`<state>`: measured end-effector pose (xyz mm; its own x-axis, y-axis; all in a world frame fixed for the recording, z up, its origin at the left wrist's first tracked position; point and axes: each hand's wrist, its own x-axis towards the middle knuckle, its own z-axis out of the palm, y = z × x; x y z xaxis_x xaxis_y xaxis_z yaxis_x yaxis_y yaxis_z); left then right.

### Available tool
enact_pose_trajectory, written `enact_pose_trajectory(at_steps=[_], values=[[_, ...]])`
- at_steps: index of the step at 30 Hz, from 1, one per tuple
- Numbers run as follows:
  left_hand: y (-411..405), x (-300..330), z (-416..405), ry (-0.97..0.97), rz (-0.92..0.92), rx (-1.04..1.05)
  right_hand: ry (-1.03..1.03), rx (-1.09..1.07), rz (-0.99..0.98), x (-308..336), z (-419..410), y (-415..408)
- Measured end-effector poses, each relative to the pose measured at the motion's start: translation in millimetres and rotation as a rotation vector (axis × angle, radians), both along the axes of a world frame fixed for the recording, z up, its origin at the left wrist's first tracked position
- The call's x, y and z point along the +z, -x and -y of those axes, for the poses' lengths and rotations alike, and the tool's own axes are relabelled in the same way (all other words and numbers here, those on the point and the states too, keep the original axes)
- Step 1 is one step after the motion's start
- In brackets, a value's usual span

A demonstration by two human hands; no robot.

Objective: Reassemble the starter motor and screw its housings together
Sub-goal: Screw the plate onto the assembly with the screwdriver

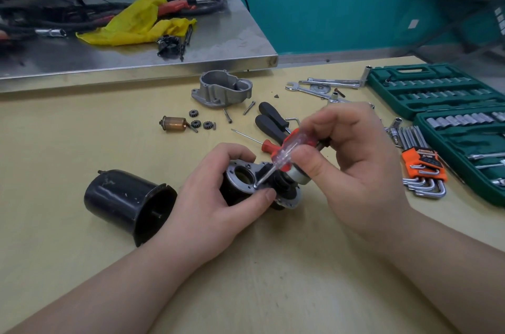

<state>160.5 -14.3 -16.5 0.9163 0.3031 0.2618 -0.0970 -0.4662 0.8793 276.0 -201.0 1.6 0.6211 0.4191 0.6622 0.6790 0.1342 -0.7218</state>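
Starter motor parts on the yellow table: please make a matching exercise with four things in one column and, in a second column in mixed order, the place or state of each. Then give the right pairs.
Things:
1. black cylindrical housing
2. grey cast cover
3. copper-coloured armature
4. clear-and-red screwdriver

Place or state:
A. held in the right hand, tip at a screw on the part gripped by the left hand
B. lying on its side, left of the left hand
C. left of three small gears
D. far side of the table, near the steel bench edge

Pairs: 1-B, 2-D, 3-C, 4-A
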Motion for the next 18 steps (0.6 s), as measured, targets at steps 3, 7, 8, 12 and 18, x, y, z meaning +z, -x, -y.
enact_pose_trajectory(at_steps=[3, 7, 8, 12, 18], values=[[0.0, 0.7, 0.1, -0.009, -0.005, -0.004, -0.013, 0.002, 0.020, 2.7, -1.0, 1.3], [-0.3, 0.4, -0.3, 0.002, -0.013, 0.007, 0.036, 0.020, 0.039, -3.5, 2.9, -2.1], [-0.4, 0.2, -0.3, 0.006, -0.014, 0.008, 0.045, 0.017, 0.041, -4.2, 3.3, -2.8], [0.2, -0.1, -0.5, -0.001, -0.009, 0.002, 0.017, -0.003, 0.029, 0.7, 0.3, -0.6], [0.0, -1.6, -2.0, 0.003, -0.012, -0.006, 0.030, 0.013, 0.081, -2.8, 2.0, -3.0]])
